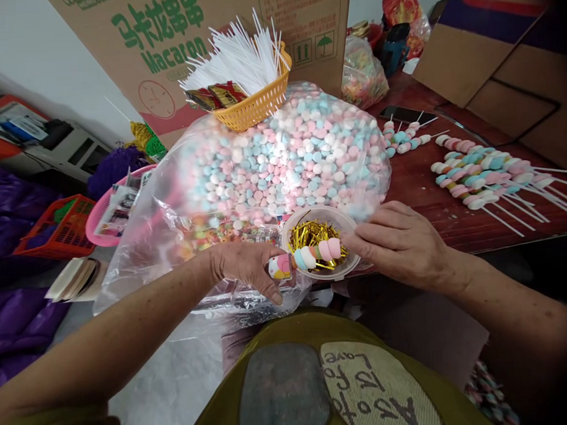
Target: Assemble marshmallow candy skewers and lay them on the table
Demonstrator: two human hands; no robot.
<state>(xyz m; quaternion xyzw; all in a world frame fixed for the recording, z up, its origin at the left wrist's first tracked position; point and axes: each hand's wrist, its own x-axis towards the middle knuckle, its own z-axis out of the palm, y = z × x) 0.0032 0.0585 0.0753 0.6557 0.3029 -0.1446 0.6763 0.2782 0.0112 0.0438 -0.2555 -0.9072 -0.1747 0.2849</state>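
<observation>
Two hands, one candy stick [308,257] between them, its row of soft sweets lying across the near part of the tub [349,269]. Left hand [246,266]: fingers closed round the stick's end, by a printed wrapper piece [280,266], at the tub's left edge. Right hand [400,242]: fingers bent, tips by the pink end sweet, at the tub's right edge; cannot tell whether they pinch anything.

Handling, my judgement: very light. Sweets look soft and would dent under a squeeze; the stick within should be thin and bendy, the wrapper a little slippery. Best hold: the wrapped end or bare stick, loosely, sparing the sweets.

Pose: left forearm comes in from lower left, back of hand up, thumb pointing toward the wearer's side of the tub. Right forearm comes in from lower right, wrist bent, knuckles up, hand level with the tub's rim.

Outward: gold ties [307,232] inside the tub. Beyond it, a big clear bag of sweets [286,156], pink, blue, white. Farther past the tub, a yellow basket [256,108] with white sticks [248,59]. Well right of the tub, a pile of filled sticks [486,168] on the red table [406,202].
</observation>
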